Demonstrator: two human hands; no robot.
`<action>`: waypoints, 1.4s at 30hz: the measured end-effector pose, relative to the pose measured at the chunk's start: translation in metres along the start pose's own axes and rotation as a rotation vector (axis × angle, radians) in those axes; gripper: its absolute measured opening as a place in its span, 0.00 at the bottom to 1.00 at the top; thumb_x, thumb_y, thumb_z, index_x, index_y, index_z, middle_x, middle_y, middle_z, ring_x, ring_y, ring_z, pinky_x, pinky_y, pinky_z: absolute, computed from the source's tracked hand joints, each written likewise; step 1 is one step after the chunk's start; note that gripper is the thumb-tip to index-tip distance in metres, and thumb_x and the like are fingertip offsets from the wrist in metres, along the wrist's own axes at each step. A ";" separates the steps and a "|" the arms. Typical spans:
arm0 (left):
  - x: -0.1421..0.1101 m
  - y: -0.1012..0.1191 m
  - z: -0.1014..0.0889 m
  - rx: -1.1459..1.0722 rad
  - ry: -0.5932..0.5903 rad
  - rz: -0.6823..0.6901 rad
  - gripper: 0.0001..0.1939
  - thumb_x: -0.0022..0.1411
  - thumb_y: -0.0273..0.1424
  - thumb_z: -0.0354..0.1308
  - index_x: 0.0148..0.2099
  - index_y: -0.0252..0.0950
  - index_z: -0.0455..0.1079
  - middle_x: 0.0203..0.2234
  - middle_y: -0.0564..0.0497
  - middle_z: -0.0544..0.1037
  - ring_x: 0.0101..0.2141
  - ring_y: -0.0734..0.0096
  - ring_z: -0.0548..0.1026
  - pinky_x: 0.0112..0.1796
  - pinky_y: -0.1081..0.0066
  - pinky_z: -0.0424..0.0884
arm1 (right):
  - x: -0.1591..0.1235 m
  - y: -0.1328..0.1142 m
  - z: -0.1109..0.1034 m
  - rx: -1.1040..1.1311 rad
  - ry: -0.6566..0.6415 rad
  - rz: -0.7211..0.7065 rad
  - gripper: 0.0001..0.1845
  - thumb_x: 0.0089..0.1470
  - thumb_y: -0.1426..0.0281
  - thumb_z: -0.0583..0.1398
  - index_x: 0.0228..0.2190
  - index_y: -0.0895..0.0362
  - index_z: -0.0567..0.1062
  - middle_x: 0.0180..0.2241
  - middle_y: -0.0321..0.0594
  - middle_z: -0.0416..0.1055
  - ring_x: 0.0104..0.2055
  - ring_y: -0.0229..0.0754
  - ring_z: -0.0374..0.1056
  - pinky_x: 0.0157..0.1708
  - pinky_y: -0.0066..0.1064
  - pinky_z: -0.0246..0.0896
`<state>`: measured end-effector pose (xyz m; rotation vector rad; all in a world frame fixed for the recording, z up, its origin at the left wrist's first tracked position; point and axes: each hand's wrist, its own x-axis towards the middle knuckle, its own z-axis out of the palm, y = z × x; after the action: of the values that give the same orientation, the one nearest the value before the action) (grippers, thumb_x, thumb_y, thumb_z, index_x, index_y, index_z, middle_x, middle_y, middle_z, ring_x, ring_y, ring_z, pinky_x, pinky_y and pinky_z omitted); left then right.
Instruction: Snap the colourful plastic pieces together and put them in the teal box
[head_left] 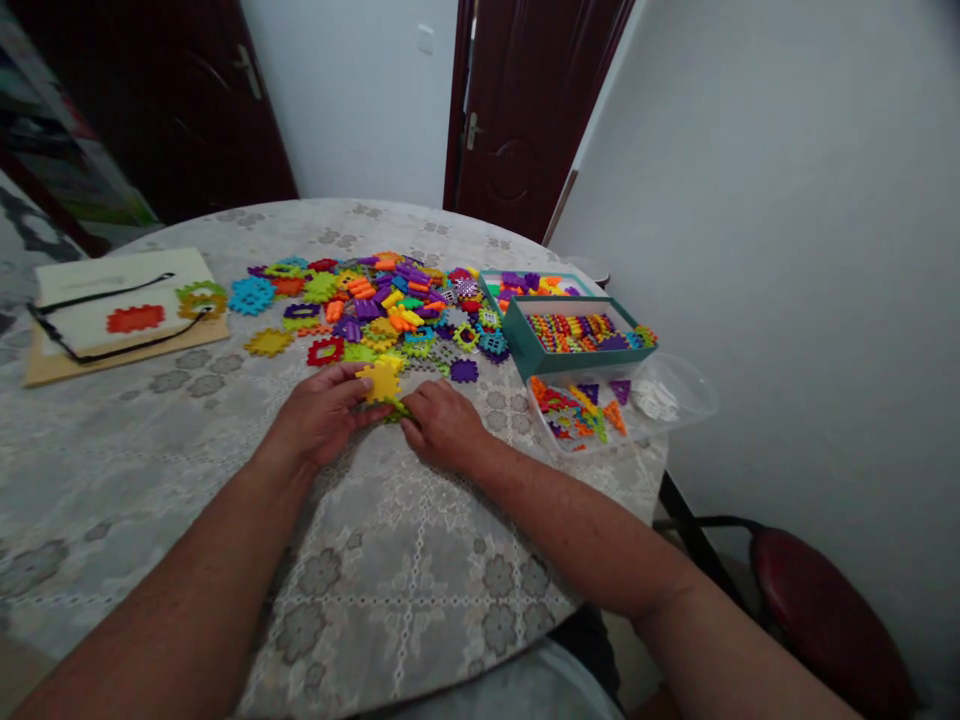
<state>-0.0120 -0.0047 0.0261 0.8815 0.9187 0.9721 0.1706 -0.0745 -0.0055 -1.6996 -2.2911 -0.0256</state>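
Between the thumb and fingers of my left hand [322, 412] is a yellow notched building tile [382, 381], held upright over the table. My right hand [444, 422] is closed on a yellow-green toothed tile [397, 410] just beneath it; its fingertips partly cover this piece. The two tiles are close together, and I cannot tell whether they are joined. Right beyond both hands lies a loose pile of colourful interlocking pieces [367, 308]. A purple square tile [464, 371] rests at the pile's near edge.
A green box [529, 345] with rows of pieces stands at the right. Beside it, a clear plastic tray [559, 440] holds triangles and white pieces. At the left, a board [56, 365] carries a black strap and tiles. A red stool [825, 610] stands at lower right.
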 end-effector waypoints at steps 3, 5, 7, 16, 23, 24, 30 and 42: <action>-0.001 0.001 0.000 0.013 0.038 0.052 0.20 0.43 0.28 0.75 0.40 0.35 0.75 0.40 0.47 0.81 0.40 0.63 0.80 0.36 0.62 0.85 | 0.000 -0.003 -0.004 -0.016 -0.030 0.017 0.10 0.70 0.64 0.59 0.47 0.55 0.76 0.45 0.48 0.72 0.52 0.52 0.64 0.52 0.40 0.65; -0.001 0.003 -0.002 -0.002 0.064 0.097 0.20 0.42 0.27 0.74 0.39 0.34 0.75 0.39 0.47 0.80 0.40 0.63 0.79 0.36 0.63 0.85 | -0.001 -0.003 -0.004 -0.014 -0.042 0.031 0.10 0.70 0.65 0.58 0.47 0.56 0.77 0.46 0.48 0.73 0.52 0.52 0.65 0.52 0.39 0.65; 0.000 0.005 -0.004 -0.019 0.085 0.125 0.19 0.42 0.27 0.74 0.39 0.34 0.75 0.39 0.48 0.80 0.39 0.63 0.79 0.35 0.63 0.84 | -0.002 -0.003 -0.003 0.002 -0.046 0.037 0.10 0.70 0.67 0.59 0.47 0.57 0.77 0.45 0.49 0.73 0.52 0.52 0.65 0.53 0.39 0.64; 0.004 0.003 -0.009 0.199 0.128 0.203 0.17 0.46 0.32 0.69 0.40 0.36 0.74 0.37 0.50 0.80 0.35 0.67 0.78 0.36 0.67 0.78 | -0.027 0.013 -0.040 0.099 0.076 0.076 0.10 0.70 0.70 0.57 0.46 0.58 0.78 0.42 0.48 0.75 0.47 0.50 0.69 0.50 0.39 0.64; -0.006 0.000 -0.006 0.778 -0.180 0.342 0.07 0.56 0.33 0.62 0.39 0.39 0.75 0.31 0.51 0.79 0.31 0.66 0.73 0.33 0.66 0.68 | -0.107 0.070 -0.112 -0.059 0.280 0.197 0.11 0.70 0.65 0.56 0.42 0.56 0.77 0.39 0.48 0.76 0.44 0.51 0.72 0.47 0.40 0.65; -0.007 -0.001 -0.005 0.823 -0.202 0.367 0.06 0.57 0.32 0.61 0.38 0.40 0.75 0.31 0.50 0.79 0.31 0.66 0.73 0.33 0.66 0.67 | -0.122 0.079 -0.115 -0.105 0.300 0.246 0.12 0.70 0.65 0.55 0.41 0.55 0.77 0.39 0.48 0.77 0.43 0.51 0.72 0.46 0.41 0.65; -0.008 -0.006 -0.001 0.927 -0.260 0.390 0.05 0.58 0.29 0.60 0.38 0.40 0.75 0.33 0.49 0.79 0.33 0.64 0.73 0.35 0.65 0.66 | -0.166 0.099 -0.113 -0.324 0.343 0.354 0.14 0.68 0.64 0.55 0.43 0.58 0.78 0.39 0.53 0.77 0.43 0.56 0.71 0.47 0.48 0.67; -0.004 -0.007 -0.007 0.935 -0.168 0.428 0.09 0.64 0.33 0.58 0.44 0.39 0.78 0.36 0.47 0.82 0.36 0.62 0.77 0.39 0.64 0.70 | -0.012 0.018 -0.062 -0.040 0.121 0.215 0.27 0.67 0.64 0.60 0.63 0.58 0.71 0.63 0.57 0.69 0.65 0.57 0.65 0.65 0.49 0.61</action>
<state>-0.0172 -0.0089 0.0185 1.9818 1.0642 0.7806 0.2042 -0.0912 0.0483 -1.9004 -2.0250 -0.1265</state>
